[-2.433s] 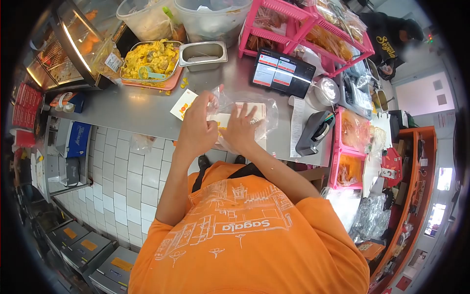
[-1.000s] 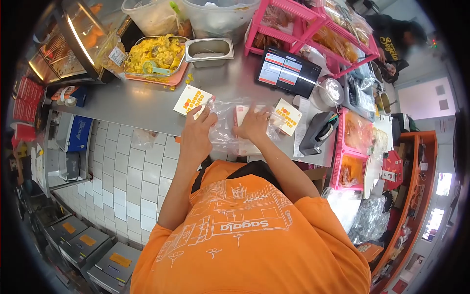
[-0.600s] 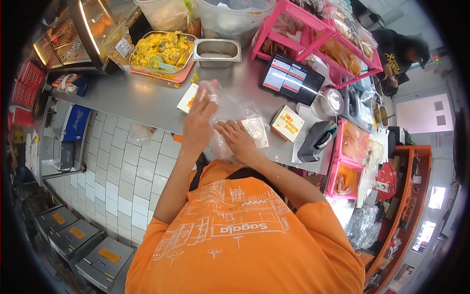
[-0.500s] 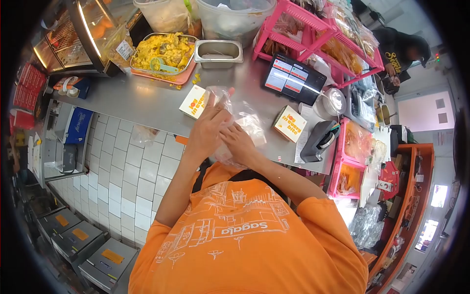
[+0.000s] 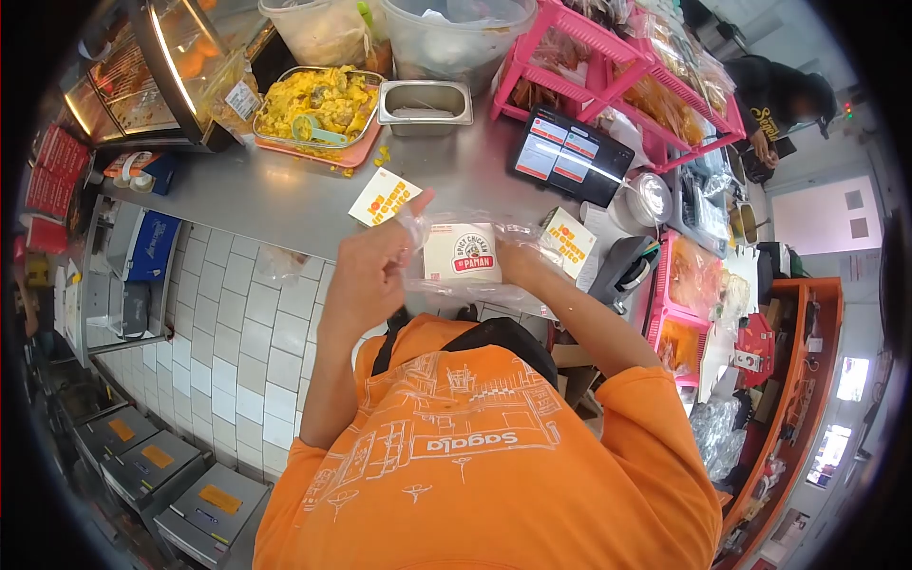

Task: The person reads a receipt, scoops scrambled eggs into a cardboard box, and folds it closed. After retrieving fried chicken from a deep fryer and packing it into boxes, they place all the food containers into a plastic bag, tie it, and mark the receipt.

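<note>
A white cardboard food box [image 5: 462, 252] with a red and black chicken logo sits between my hands, near the counter's front edge. Clear film of a plastic bag [image 5: 518, 296] spreads around it on both sides. At the box's left, my left hand [image 5: 372, 275] is closed on the bag's edge, thumb pointing up. My right hand [image 5: 524, 266] is at the box's right side with film over it, its fingertips partly hidden. Whether the box lies fully inside the bag is hard to tell. Two more printed boxes, one on the left [image 5: 384, 197] and one on the right [image 5: 568, 239], rest on the counter.
A tray of yellow food [image 5: 366, 100] with a scoop and a steel pan [image 5: 425, 119] stand at the back. A tablet [image 5: 570, 154], a tape dispenser [image 5: 627, 271] and pink racks [image 5: 560, 66] are to the right. Another person [image 5: 774, 95] stands at far right.
My hands, close together on the crumpled bag before, have moved apart. The bag is now spread wide and the logo box shows between them. The left printed box has turned slightly.
</note>
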`<state>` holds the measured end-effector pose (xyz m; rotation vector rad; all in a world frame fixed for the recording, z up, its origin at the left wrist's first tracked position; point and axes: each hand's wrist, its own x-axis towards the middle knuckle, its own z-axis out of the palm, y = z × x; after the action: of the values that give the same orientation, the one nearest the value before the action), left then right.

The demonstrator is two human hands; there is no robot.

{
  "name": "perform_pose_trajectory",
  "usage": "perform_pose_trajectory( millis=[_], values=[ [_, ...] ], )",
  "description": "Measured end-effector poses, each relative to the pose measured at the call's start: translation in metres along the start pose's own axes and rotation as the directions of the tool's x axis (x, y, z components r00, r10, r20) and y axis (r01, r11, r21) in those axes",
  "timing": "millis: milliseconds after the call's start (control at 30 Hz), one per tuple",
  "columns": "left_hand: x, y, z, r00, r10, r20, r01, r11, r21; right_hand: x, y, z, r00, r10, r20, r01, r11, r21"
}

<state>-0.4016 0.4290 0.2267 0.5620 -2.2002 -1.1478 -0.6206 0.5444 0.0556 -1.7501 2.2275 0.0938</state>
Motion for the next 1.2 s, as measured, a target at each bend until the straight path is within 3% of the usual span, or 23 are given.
perform_pose_trajectory(
  millis=[67, 133, 167, 200, 233, 267, 300, 333, 367, 400, 500, 567, 633, 667, 733, 800, 867, 900, 933, 967, 1100, 1167, 1200],
  values=[
    [0.006, 0.016, 0.011, 0.999, -0.017, 0.031, 0.018, 0.999, -0.050, -0.018, 0.000, -0.020, 0.999, 0.005, -0.048, -0.011, 0.993, -0.119],
    [0.016, 0.022, 0.021, 0.990, 0.095, -0.107, -0.100, 0.994, -0.037, -0.038, 0.008, -0.067, 0.997, 0.027, -0.078, -0.041, 0.982, -0.185],
    [0.019, 0.018, 0.024, 0.989, 0.097, -0.109, -0.103, 0.994, -0.048, -0.053, 0.014, -0.112, 1.000, -0.014, -0.012, 0.018, 0.927, 0.374],
    [0.020, 0.008, 0.028, 0.977, -0.027, -0.209, 0.006, 0.995, -0.101, -0.066, 0.029, -0.138, 0.996, -0.084, 0.025, 0.028, 0.573, 0.819],
    [0.018, -0.002, 0.029, 0.943, -0.155, -0.296, 0.112, 0.981, -0.160, -0.081, 0.070, -0.146, 0.993, 0.113, 0.041, -0.096, 0.538, 0.838],
    [0.017, -0.011, 0.029, 0.942, -0.157, -0.295, 0.112, 0.980, -0.163, -0.088, 0.103, -0.151, 0.951, 0.303, 0.058, -0.205, 0.481, 0.853],
    [0.017, -0.020, 0.027, 0.953, -0.090, -0.291, 0.067, 0.994, -0.091, -0.081, 0.111, -0.134, 0.951, 0.305, 0.054, -0.203, 0.482, 0.852],
    [0.016, -0.023, 0.028, 0.960, -0.025, -0.279, 0.020, 1.000, -0.019, -0.072, 0.124, -0.096, 0.926, 0.376, 0.015, -0.349, 0.842, 0.411],
    [0.015, -0.015, 0.028, 0.961, -0.022, -0.274, 0.017, 1.000, -0.020, -0.063, 0.136, -0.057, 0.908, 0.415, -0.058, -0.418, 0.893, -0.168],
    [0.014, 0.000, 0.025, 0.977, -0.048, -0.209, 0.057, 0.998, 0.036, -0.047, 0.150, -0.018, 0.922, 0.384, 0.045, -0.382, 0.923, -0.048],
    [0.015, 0.013, 0.023, 0.989, -0.025, -0.143, 0.036, 0.996, 0.078, -0.036, 0.155, 0.029, 0.914, 0.395, -0.097, -0.405, 0.903, -0.143],
    [0.015, 0.011, 0.019, 0.990, 0.030, -0.135, -0.022, 0.998, 0.064, -0.032, 0.156, -0.015, 0.726, 0.684, 0.068, -0.687, 0.718, 0.110],
    [0.013, 0.008, 0.015, 0.993, 0.017, -0.118, -0.005, 0.994, 0.106, -0.075, 0.121, -0.120, 0.850, 0.477, -0.224, -0.334, 0.816, 0.471],
    [0.014, 0.007, 0.015, 0.992, 0.002, -0.127, 0.012, 0.994, 0.106, -0.090, 0.121, -0.141, 0.881, 0.436, -0.185, -0.069, 0.505, 0.860],
    [0.018, 0.007, 0.012, 0.997, 0.049, -0.053, -0.041, 0.991, 0.130, -0.103, 0.056, -0.181, 0.927, 0.245, -0.286, 0.235, 0.218, 0.947],
    [0.019, 0.003, 0.014, 0.997, -0.047, -0.066, 0.046, 0.999, -0.017, -0.093, 0.020, -0.141, 0.996, -0.055, 0.069, -0.069, 0.003, 0.998],
    [0.018, 0.002, 0.010, 0.989, -0.134, -0.059, 0.124, 0.979, -0.160, -0.059, -0.033, -0.137, 0.974, -0.101, -0.203, 0.217, 0.680, 0.701],
    [0.017, 0.003, 0.005, 0.998, -0.061, -0.035, 0.057, 0.993, -0.102, -0.050, -0.023, -0.117, 0.973, -0.103, -0.206, 0.220, 0.682, 0.697],
    [0.016, 0.003, 0.002, 1.000, 0.009, -0.011, -0.009, 0.999, -0.046, -0.036, -0.002, -0.078, 0.981, -0.117, -0.154, 0.170, 0.900, 0.400],
    [0.014, 0.003, 0.003, 1.000, 0.005, -0.023, -0.007, 0.999, -0.051, -0.029, 0.013, -0.054, 0.989, -0.113, -0.098, 0.118, 0.992, 0.041],
    [0.000, 0.008, 0.016, 0.997, 0.070, -0.014, -0.070, 0.995, -0.067, -0.033, 0.013, -0.060, 0.956, -0.225, -0.189, 0.199, 0.969, -0.146],
    [-0.009, 0.004, 0.010, 0.997, 0.058, -0.056, -0.059, 0.998, -0.017, -0.040, -0.011, -0.127, 0.959, -0.283, -0.018, 0.282, 0.958, -0.042],
    [-0.020, -0.001, 0.006, 0.995, -0.037, 0.094, 0.040, 0.999, -0.028, -0.033, -0.022, -0.163, 0.949, -0.314, -0.012, 0.313, 0.948, -0.049]
  ],
)
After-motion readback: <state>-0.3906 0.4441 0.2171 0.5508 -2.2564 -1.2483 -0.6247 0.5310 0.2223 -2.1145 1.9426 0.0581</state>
